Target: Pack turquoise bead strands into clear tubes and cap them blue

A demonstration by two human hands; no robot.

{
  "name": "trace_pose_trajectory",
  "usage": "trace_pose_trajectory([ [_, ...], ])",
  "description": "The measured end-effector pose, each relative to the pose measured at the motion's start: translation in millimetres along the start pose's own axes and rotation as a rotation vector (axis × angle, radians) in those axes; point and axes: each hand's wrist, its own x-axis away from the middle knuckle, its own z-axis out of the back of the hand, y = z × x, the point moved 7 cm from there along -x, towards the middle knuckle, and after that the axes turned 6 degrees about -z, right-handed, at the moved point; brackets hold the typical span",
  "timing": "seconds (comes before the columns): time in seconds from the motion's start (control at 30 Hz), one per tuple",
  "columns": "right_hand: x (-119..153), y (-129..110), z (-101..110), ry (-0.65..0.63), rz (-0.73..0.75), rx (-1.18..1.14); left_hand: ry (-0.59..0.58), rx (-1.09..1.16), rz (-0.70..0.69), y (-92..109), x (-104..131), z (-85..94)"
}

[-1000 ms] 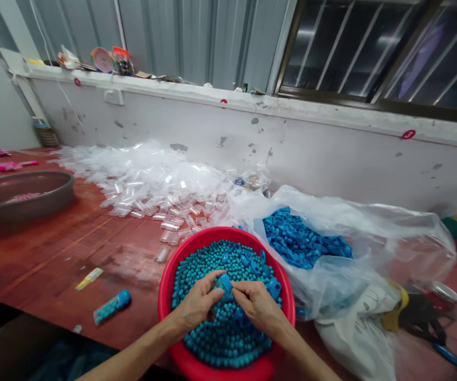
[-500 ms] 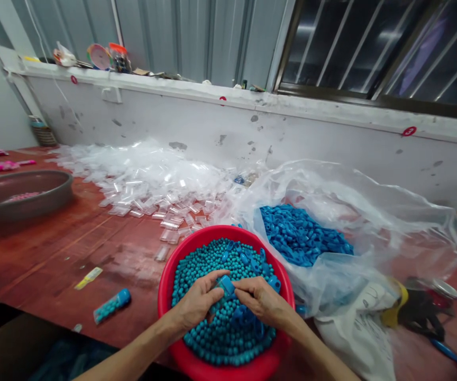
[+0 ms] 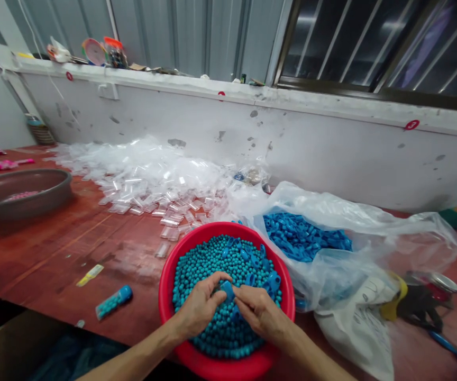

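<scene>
Over a red basin (image 3: 167,286) of teal beads (image 3: 200,259), both my hands are closed at one small container. My left hand (image 3: 203,304) grips its clear plastic tube, mostly hidden by the fingers. The blue cap (image 3: 227,289) shows between the two hands, and the fingertips of my right hand (image 3: 258,309) pinch its side. Several loose blue caps (image 3: 271,281) lie on the beads beside my right hand. A capped tube of teal beads (image 3: 114,301) rests on the table to the left.
Clear empty tubes (image 3: 149,180) are heaped along the wall. An open plastic bag (image 3: 391,233) of blue caps (image 3: 303,235) lies to the right, near a white sack (image 3: 355,323). A grey-brown basin (image 3: 22,203) stands at far left, and a yellow strip (image 3: 90,275) lies on the red table (image 3: 133,254).
The plastic bag's raised upper film has sagged lower. My hands stay together at the blue cap with only slight finger movement, and the view has shifted a little.
</scene>
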Motion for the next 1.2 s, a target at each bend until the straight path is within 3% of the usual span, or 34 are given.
trace_pose_trajectory([
  [0.2, -7.2, 24.3, -2.0, -0.108, -0.270, -0.565, 0.005, 0.113, 0.065, 3.6, -2.8, 2.8],
  [0.33, -17.5, 33.8, 9.6, 0.021, -0.384, -0.726, -0.041, 0.129, 0.070, 7.9, -0.6, 1.8],
  [0.4, -20.8, 32.3, 13.1, 0.073, -0.403, -0.678, -0.031, 0.104, 0.071, 6.5, 0.7, 0.3],
  [0.5, -21.0, 13.6, 14.4, 0.086, -0.283, -0.417, 0.060, 0.042, 0.054, 4.7, 1.3, 1.9],
  [0.57, -17.0, -0.3, 8.7, 0.060, -0.201, -0.208, 0.120, 0.007, 0.012, 7.6, 1.2, 3.9],
  [0.67, -11.1, -6.3, -7.0, 0.008, -0.217, -0.023, 0.167, -0.002, -0.084, 17.4, 0.6, 6.0],
  [0.77, -11.5, -7.1, -19.1, 0.017, -0.243, 0.048, 0.161, 0.025, -0.110, 22.3, -0.1, 4.8],
  [1.0, -11.2, -19.8, -18.4, 0.279, -0.182, 0.129, 0.223, -0.084, -0.067, 18.7, 0.7, 3.3],
  [1.2, -11.6, -16.6, -25.9, 0.233, -0.180, 0.220, 0.266, -0.318, -0.205, 32.8, 3.8, -0.1],
])
